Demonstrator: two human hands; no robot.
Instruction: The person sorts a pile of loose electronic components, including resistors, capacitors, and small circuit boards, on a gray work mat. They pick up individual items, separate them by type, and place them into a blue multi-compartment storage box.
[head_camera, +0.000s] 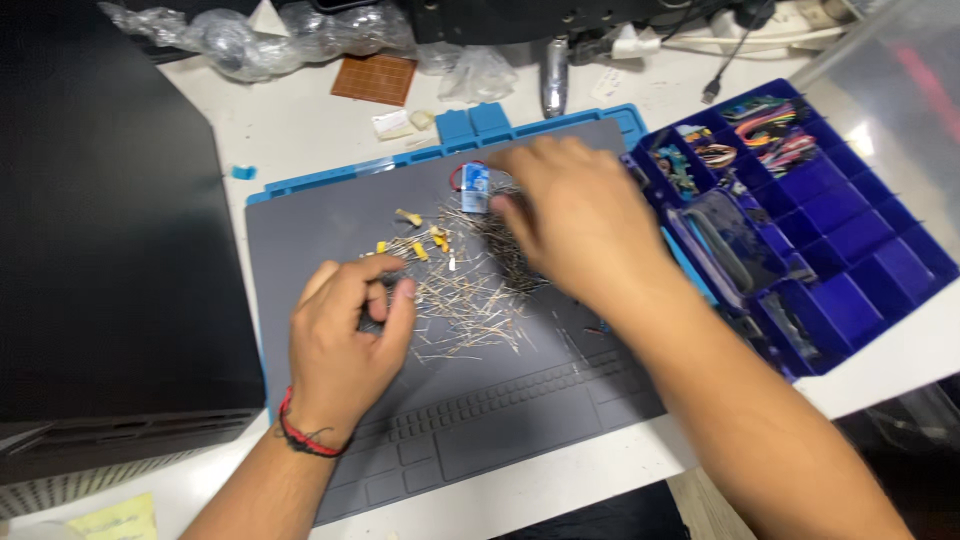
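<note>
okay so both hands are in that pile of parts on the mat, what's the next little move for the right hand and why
Probably close the right hand on the small blue part and lift it clear. Its fingertips sit right beside that part, at the pile's far edge, while the left hand is curled over the near side on the mat.

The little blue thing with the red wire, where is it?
In the head view, the blue part lies near the top middle of the grey mat, just left of the right hand's fingertips, above the wire pile.

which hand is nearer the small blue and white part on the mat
Right. The right hand has fingertips beside the blue and white part; the left hand is lower on the mat.
</note>
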